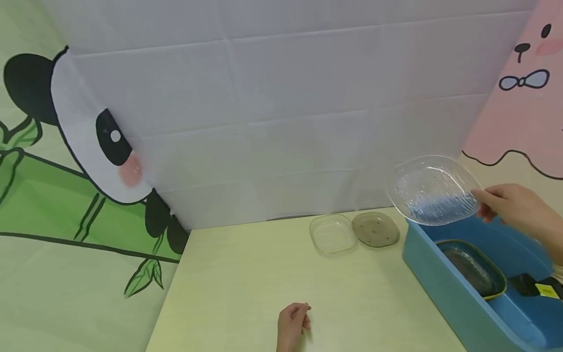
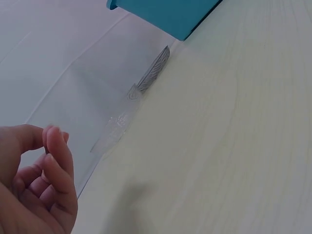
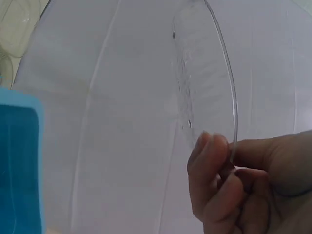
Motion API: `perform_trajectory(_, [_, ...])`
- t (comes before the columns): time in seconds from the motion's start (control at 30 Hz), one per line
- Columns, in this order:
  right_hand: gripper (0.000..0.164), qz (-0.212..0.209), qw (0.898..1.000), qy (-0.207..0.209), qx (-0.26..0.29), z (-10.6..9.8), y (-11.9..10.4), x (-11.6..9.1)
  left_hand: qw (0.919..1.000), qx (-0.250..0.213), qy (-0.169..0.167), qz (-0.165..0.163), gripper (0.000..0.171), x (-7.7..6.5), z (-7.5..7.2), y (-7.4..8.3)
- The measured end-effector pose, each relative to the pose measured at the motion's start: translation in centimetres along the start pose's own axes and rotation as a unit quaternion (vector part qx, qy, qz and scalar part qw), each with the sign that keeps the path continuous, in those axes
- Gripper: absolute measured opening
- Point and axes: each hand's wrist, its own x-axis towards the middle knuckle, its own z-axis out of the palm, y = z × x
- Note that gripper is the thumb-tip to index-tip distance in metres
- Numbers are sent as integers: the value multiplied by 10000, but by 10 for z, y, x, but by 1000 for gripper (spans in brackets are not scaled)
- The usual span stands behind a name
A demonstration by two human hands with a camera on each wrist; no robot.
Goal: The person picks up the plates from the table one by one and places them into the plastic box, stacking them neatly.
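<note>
My right hand (image 1: 510, 203) pinches the rim of a clear plate (image 1: 433, 190) with a textured surface, held up over the far end of a blue bin (image 1: 433, 269). In the right wrist view the plate (image 3: 209, 78) stands nearly edge-on, thumb on one side and fingers on the other. My left hand (image 1: 293, 322) is over the front of the table, fingers loosely curled with nothing in them. On the table left of the bin lie a clear square dish (image 1: 333, 234) and a greyish see-through plate (image 1: 376, 230) with small dark spots, side by side.
Inside the bin, a dark dish (image 1: 475, 269) with a yellowish rim leans against the left wall. A black item with a yellow label (image 1: 547, 291) lies near it. White cloth (image 1: 272, 122) hangs behind the pale table (image 1: 237, 288); a panda print (image 1: 101, 142) is on the left.
</note>
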Motion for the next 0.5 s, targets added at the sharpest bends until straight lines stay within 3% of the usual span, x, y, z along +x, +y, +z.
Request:
perform_trajectory(0.2, [60, 510, 9964, -672, -22, 21, 118, 33, 9998, 38, 191, 14, 21, 2, -7, 1])
perform_trajectory(0.3, [61, 629, 9951, -759, -115, 32, 160, 39, 9996, 96, 263, 7, 22, 5, -13, -2])
perform_trajectory(0.5, [62, 529, 9983, 128, -208, 56, 221, 39, 9992, 136, 381, -69, 24, 7, -22, -2])
